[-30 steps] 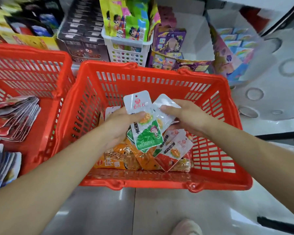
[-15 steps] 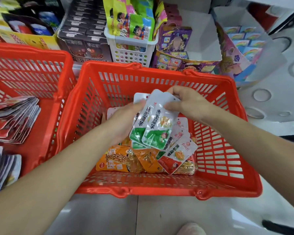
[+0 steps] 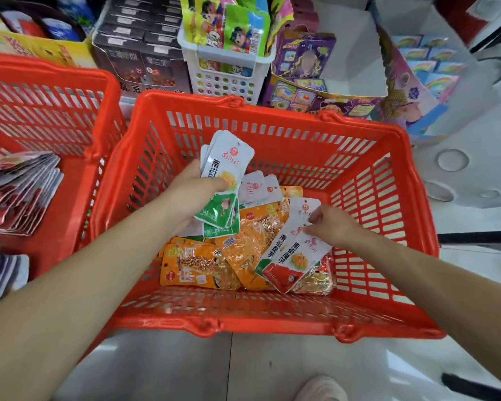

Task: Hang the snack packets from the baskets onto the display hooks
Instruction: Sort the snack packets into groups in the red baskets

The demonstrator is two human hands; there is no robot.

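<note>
Red basket (image 3: 272, 316), centre, on the floor: holds a loose pile of snack packets.

Left hand (image 3: 191, 195): grip curled round a stack of green-and-white packets (image 3: 227, 172), thumb across the front one. Holds the stack upright above the pile, over the left half of the basket.

Right hand (image 3: 333, 227): grip pinching the white top of a red-and-white packet (image 3: 297, 260). Packet tilted on the right side of the pile, with a similar one just beneath.

Orange packets (image 3: 197, 267): flat and overlapping on the basket bottom, below both hands.

Second red basket (image 3: 55, 91), just beside on the left: contains leaning stacks of red packets (image 3: 21, 192).

White perforated bin (image 3: 226, 73), behind the baskets: filled with bright cartoon-print packets (image 3: 243, 30). Dark cartons (image 3: 139, 53) to its left.

Shoe toe (image 3: 321, 389): at the lower edge, on the floor.
</note>
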